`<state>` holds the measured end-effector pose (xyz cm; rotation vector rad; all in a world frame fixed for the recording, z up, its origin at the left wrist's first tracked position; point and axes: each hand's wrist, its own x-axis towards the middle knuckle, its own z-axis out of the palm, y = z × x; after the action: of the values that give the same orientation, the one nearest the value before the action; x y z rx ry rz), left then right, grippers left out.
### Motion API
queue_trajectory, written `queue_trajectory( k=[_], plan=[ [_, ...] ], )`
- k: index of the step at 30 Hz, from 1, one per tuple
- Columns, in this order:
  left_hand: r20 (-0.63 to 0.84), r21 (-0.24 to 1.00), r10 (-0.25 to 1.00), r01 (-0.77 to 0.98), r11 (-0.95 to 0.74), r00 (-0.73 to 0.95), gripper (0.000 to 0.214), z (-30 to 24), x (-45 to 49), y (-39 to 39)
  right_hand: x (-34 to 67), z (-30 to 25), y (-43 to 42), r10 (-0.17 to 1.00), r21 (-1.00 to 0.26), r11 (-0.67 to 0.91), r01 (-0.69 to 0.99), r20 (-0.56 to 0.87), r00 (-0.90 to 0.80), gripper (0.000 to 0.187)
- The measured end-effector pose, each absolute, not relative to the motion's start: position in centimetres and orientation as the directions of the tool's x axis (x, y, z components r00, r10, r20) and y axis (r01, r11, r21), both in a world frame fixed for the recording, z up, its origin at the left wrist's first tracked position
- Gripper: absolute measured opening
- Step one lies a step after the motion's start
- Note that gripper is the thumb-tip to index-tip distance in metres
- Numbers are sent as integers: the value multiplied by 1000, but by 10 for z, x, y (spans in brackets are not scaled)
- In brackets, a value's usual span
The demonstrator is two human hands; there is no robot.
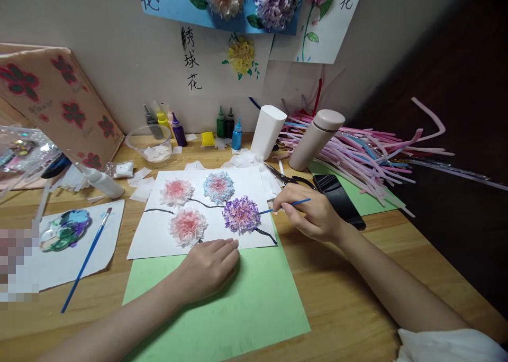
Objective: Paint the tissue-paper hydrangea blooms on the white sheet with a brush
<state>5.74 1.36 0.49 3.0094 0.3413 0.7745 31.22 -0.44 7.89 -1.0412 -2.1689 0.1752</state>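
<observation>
My right hand pinches a thin blue paintbrush. The brush tip meets the right edge of a purple-and-pink paper flower. That flower sits on a white sheet with a blue-edged flower and two pink ones, an upper flower and a lower flower. Dark curved lines run between the blooms. My left hand lies flat, palm down, across the sheet's front edge, holding nothing. Green paper is under the white sheet.
On the left, a second paintbrush lies on paper beside a smeared paint palette. Behind the work stand several paint bottles, a plastic bowl and a tumbler. Scissors and a phone lie near my right hand.
</observation>
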Motion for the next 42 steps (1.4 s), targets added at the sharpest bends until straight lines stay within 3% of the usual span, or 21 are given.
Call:
queue_trajectory(
  k=[24,42],
  plan=[
    [481,62,207,203,-977,852,20,5,58,13,310,72,0,693,-331,712,619,475,-542,15],
    [469,59,214,211,-976,857,20,6,58,14,307,69,-1,731,-375,674,637,468,-498,16]
  ],
)
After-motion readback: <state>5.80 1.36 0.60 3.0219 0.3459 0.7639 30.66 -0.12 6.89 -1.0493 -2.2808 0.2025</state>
